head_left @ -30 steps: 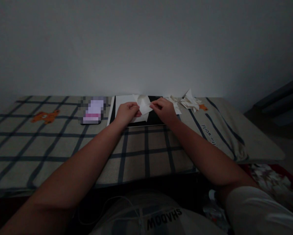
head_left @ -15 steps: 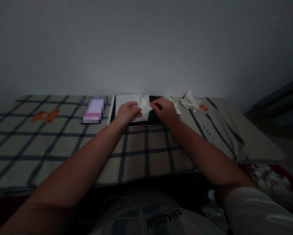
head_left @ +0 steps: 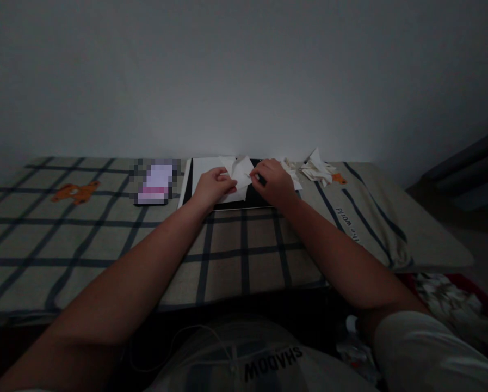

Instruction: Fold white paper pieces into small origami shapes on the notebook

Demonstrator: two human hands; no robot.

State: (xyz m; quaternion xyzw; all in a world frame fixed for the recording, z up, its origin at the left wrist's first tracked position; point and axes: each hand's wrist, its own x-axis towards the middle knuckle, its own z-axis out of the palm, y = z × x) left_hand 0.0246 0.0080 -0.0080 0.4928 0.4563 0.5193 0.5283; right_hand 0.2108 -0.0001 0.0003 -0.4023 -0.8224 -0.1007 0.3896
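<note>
One paper (head_left: 241, 167) between both grips (head_left: 214, 188) (head_left: 275, 182)

Dim light, plain grey wall (head_left: 244, 76), table (head_left: 435, 239) against it, checked tablecloth (head_left: 105, 239)

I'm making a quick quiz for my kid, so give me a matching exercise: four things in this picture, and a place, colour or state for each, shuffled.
1. phone
2. held paper
3. tablecloth
4. wall

A. checked, beige and dark blue
B. plain grey, at the back
C. lying flat, lit pale purple
D. between left hand and right hand

Pairs: 1-C; 2-D; 3-A; 4-B
</note>
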